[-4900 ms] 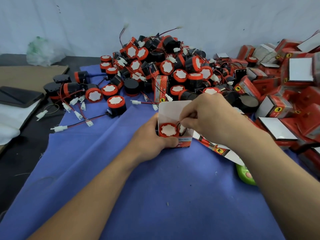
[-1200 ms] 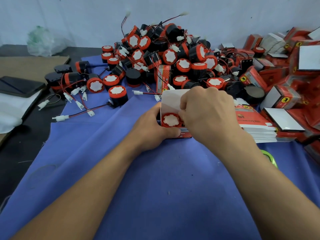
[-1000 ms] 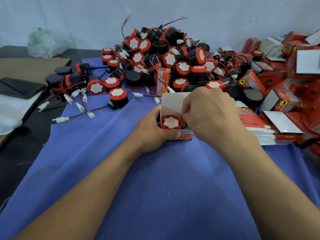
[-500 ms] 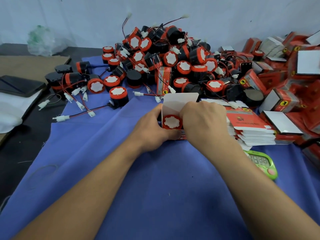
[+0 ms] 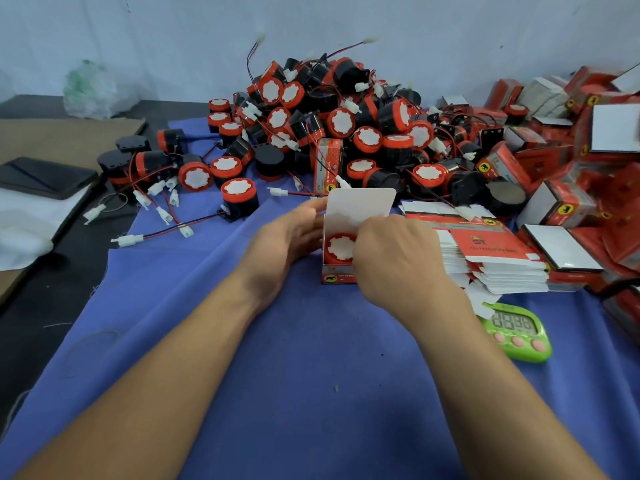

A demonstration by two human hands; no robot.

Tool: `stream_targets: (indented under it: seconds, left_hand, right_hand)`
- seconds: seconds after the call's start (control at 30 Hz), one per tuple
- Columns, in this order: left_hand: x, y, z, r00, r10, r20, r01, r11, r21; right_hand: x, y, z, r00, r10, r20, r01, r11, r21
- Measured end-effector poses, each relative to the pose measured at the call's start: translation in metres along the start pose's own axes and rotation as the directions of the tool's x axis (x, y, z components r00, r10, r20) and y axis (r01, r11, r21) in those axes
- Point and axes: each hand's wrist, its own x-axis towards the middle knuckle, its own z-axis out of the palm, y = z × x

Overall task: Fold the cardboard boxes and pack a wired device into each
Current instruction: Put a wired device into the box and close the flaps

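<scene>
The left hand point(image 5: 294, 233) cups the left wall of the small box point(image 5: 337, 277), fingers wrapped behind it, steadying it on the blue cloth point(image 5: 311, 393). The right hand point(image 5: 394, 261) curls over the box's right edge with its fingertips out of sight, so I cannot tell what, if anything, it pinches. Between them, mid-frame, the box stands mouth up with a red device point(image 5: 339, 247) seated inside. Its white lid flap point(image 5: 360, 207) stands upright on the far side, just above the right hand, which looks best placed to fold it down. Flat boxes point(image 5: 491, 251) lie just right.
</scene>
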Motion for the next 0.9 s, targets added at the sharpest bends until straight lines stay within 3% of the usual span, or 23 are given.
stream_targets:
  seconds: [0.03,0.13,0.2,0.27,0.33,0.4,0.43,0.5,0.57,0.63,0.77,0.9]
  left_hand:
    - [0.000,-0.003,0.002,1.000,0.003,-0.015,-0.003,1.000,0.001]
    - [0.001,-0.015,0.011,0.999,0.025,-0.047,-0.014,0.972,0.236]
    - [0.004,-0.018,0.016,0.992,0.048,-0.118,-0.007,0.946,0.324]
    - [0.007,-0.017,0.017,0.981,0.062,-0.185,0.006,0.939,0.343]
    - [0.007,-0.016,0.016,0.975,0.065,-0.212,0.016,0.933,0.358]
    - [0.008,-0.016,0.015,0.975,0.060,-0.212,0.021,0.933,0.358]
    - [0.008,-0.015,0.016,0.975,0.059,-0.214,0.021,0.937,0.350]
    - [0.008,-0.016,0.016,0.974,0.059,-0.219,0.019,0.941,0.339]
    - [0.007,-0.017,0.016,0.975,0.064,-0.215,0.010,0.945,0.326]
    - [0.007,-0.017,0.016,0.978,0.061,-0.199,0.006,0.948,0.317]
    - [0.005,-0.017,0.016,0.982,0.036,-0.183,0.026,0.945,0.327]
    - [0.003,-0.015,0.020,0.982,0.022,-0.186,0.049,0.930,0.365]
  right_hand:
    - [-0.001,0.000,0.001,1.000,0.017,-0.014,-0.016,0.999,0.034]
    - [0.002,0.004,0.007,0.998,0.061,-0.026,-0.058,0.990,0.127]
    - [0.004,0.013,0.014,0.990,0.125,-0.062,-0.099,0.944,0.316]
    - [0.001,0.019,0.019,0.943,0.241,-0.229,-0.081,0.834,0.545]
    - [-0.002,0.024,0.022,0.867,0.387,-0.315,-0.021,0.659,0.752]
    - [0.000,0.031,0.024,0.820,0.525,-0.226,0.042,0.338,0.940]
    - [0.001,0.036,0.025,0.812,0.563,-0.156,0.029,0.228,0.973]
    - [0.004,0.043,0.029,0.856,0.511,-0.073,-0.068,0.253,0.965]
    - [0.005,0.044,0.035,0.947,0.319,0.026,-0.132,0.315,0.940]
    - [0.004,0.041,0.040,0.976,0.188,0.111,-0.170,0.338,0.926]
    - [0.005,0.038,0.042,0.969,0.224,0.106,-0.176,0.320,0.931]
    - [0.004,0.035,0.040,0.965,0.248,0.086,-0.181,0.395,0.901]
